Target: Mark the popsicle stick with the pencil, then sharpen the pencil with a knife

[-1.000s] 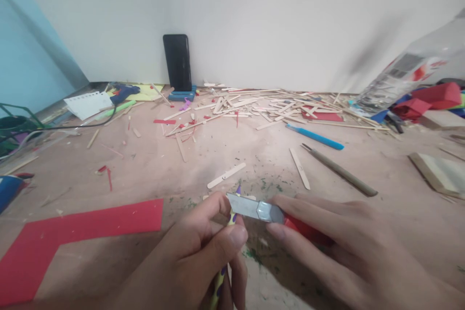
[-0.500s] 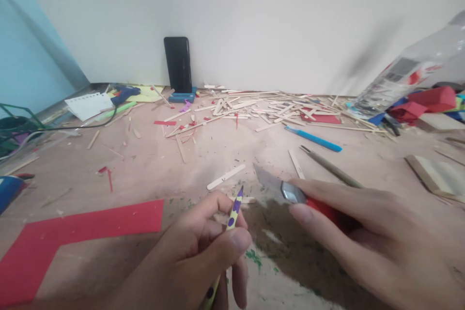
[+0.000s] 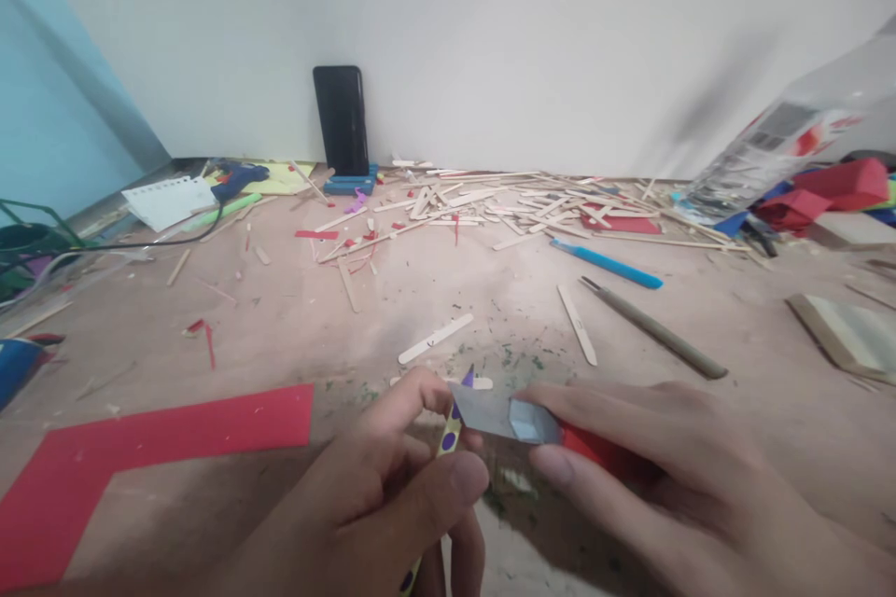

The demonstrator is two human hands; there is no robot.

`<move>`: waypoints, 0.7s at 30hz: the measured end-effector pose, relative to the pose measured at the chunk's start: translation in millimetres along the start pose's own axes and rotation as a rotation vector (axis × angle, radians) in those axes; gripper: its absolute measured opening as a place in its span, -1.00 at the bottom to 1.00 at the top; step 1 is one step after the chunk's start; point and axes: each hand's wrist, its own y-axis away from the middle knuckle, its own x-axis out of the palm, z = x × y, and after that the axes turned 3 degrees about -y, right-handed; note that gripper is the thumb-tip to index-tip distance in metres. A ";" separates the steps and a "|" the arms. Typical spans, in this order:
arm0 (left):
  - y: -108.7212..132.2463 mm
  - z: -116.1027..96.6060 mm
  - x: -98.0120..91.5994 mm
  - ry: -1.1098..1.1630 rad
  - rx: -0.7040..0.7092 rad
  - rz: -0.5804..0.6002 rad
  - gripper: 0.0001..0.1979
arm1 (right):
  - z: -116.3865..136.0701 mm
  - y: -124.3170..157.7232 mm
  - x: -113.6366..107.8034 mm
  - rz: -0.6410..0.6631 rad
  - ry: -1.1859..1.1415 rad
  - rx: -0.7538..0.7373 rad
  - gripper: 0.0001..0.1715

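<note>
**Shallow angle, steady grip**

From here I see right hand (image 3: 672,466) and left hand (image 3: 378,494) closed, holding red-handled knife (image 3: 536,422) and spotted stick (image 3: 449,438) respectively, blade (image 3: 486,412) crossing below the purple tip (image 3: 469,379). I'd angle it flat, off the left forefinger (image 3: 418,389).

The left hand (image 3: 382,485) and the right hand (image 3: 679,476) are both bare, with slim fingers (image 3: 602,403) and a short, rounded nail (image 3: 470,476) on each thumb (image 3: 430,496); the skin is uncovered until the view's edge
</note>
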 end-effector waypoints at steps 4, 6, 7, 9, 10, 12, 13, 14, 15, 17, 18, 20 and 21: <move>-0.8 -4.1 -1.7 -0.063 -0.062 0.043 -0.25 | 2.8 3.1 0.1 -0.009 -0.014 0.036 -0.74; -1.9 -3.8 -2.7 -0.081 -0.058 0.058 -0.21 | 3.0 6.0 0.2 -0.011 -0.033 0.036 -0.74; -2.5 -3.1 -3.0 -0.095 -0.048 0.068 -0.20 | 2.8 7.3 0.2 -0.010 -0.043 0.029 -0.78; -3.2 -1.8 -2.8 -0.112 -0.031 0.073 -0.21 | 1.9 8.6 0.1 -0.008 -0.056 0.023 -0.86; -3.3 -1.6 -2.2 -0.118 -0.022 0.067 -0.22 | 1.4 8.2 -0.1 0.001 -0.058 0.026 -0.88; -2.7 -2.8 -0.4 -0.137 -0.018 0.040 -0.29 | 0.2 5.5 -0.8 0.009 -0.061 0.030 -0.87; -2.2 -4.3 0.7 -0.153 -0.028 0.027 -0.32 | -0.3 3.5 -1.3 0.016 -0.057 0.035 -0.87; -1.7 -6.1 1.6 -0.170 -0.044 0.015 -0.34 | -0.5 1.3 -1.9 0.022 -0.051 0.035 -0.86; -1.3 -8.1 2.5 -0.182 -0.063 0.007 -0.36 | -0.3 -0.7 -2.5 0.028 -0.042 0.036 -0.86; -0.6 -11.3 3.8 -0.180 -0.084 0.000 -0.37 | 1.1 -4.0 -3.5 0.056 -0.024 0.034 -0.84; -0.2 -12.2 4.4 -0.177 -0.087 -0.002 -0.39 | 1.9 -5.1 -3.9 0.071 -0.018 0.032 -0.84; 1.6 -12.7 5.6 -0.186 -0.074 -0.004 -0.48 | 2.3 -6.8 -4.7 0.067 0.012 0.048 -0.78; 3.0 -12.4 6.4 -0.190 -0.067 -0.002 -0.50 | 1.2 -7.5 -5.3 0.036 0.042 0.068 -0.72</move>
